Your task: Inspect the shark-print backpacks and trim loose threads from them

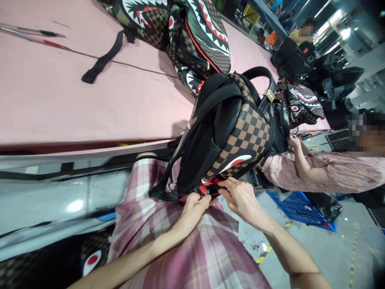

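Observation:
A checkered brown and black backpack (251, 126) leans on its side over my lap and the table edge, its black padded back and straps facing left. Both of my hands are at its lower end, by a red and black part. My left hand (195, 202) is closed, thumb and fingers pinching the black edge there. My right hand (239, 194) has its fingers bent over the same edge, gripping it from the right. What lies under the fingertips is partly hidden. A carry handle (261, 74) with a gold-coloured buckle sticks up at the top.
More shark-pattern backpacks (198, 40) lie on the pink table (60, 108), with a black strap (104, 58) and pens (45, 40). A co-worker's sleeve (345, 170) is close on the right. Behind stands a blue crate (300, 210) on the floor.

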Available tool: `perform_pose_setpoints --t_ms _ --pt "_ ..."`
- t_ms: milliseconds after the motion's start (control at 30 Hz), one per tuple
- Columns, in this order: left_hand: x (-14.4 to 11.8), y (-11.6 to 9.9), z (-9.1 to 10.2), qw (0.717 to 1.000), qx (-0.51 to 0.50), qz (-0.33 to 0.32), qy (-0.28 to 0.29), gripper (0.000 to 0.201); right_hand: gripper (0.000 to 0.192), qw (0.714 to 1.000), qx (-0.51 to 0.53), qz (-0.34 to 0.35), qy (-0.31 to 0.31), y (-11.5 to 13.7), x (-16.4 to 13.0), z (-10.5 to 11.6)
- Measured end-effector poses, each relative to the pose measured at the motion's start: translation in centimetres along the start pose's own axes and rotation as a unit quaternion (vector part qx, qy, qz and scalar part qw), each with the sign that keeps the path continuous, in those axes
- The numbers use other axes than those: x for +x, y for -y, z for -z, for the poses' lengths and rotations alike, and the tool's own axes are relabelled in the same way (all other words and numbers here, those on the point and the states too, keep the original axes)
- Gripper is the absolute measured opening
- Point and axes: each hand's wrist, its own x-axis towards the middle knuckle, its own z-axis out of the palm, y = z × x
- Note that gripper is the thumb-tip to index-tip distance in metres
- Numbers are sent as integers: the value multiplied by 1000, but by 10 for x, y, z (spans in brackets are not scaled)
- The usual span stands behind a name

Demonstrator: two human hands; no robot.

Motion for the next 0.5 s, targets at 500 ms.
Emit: perform_pose_setpoints --t_ms 500 --pt "-3 -7 0 998 54 -7 9 27 25 986 159 28 -36 -10 2 -3"
